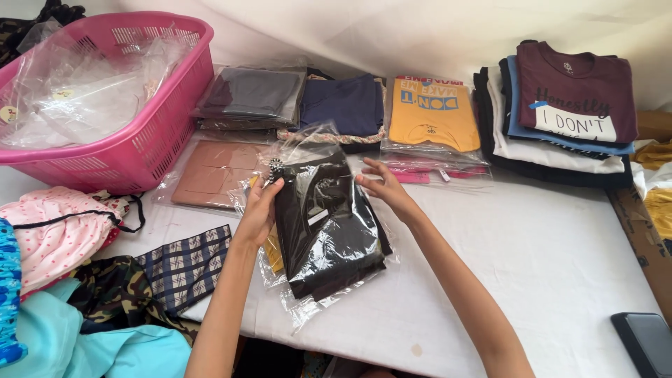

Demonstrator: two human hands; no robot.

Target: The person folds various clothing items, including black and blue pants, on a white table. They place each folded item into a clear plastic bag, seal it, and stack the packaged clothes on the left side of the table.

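Observation:
A folded black garment in a clear plastic bag (325, 227) lies tilted on the white table (546, 259). My left hand (260, 210) grips the bag's upper left edge, near a small tag. My right hand (383, 189) rests on the bag's upper right edge, fingers spread. Under the black packet a yellow bagged garment (273, 252) peeks out on the left.
A pink basket (150, 143) full of clear bags stands far left. Bagged garments lie behind: brown (213, 171), grey (255, 94), navy (344, 103), yellow (432, 112). A stack of folded shirts (560, 119) sits far right. Loose clothes (105, 280) pile near left. A dark device (647, 343) is at bottom right.

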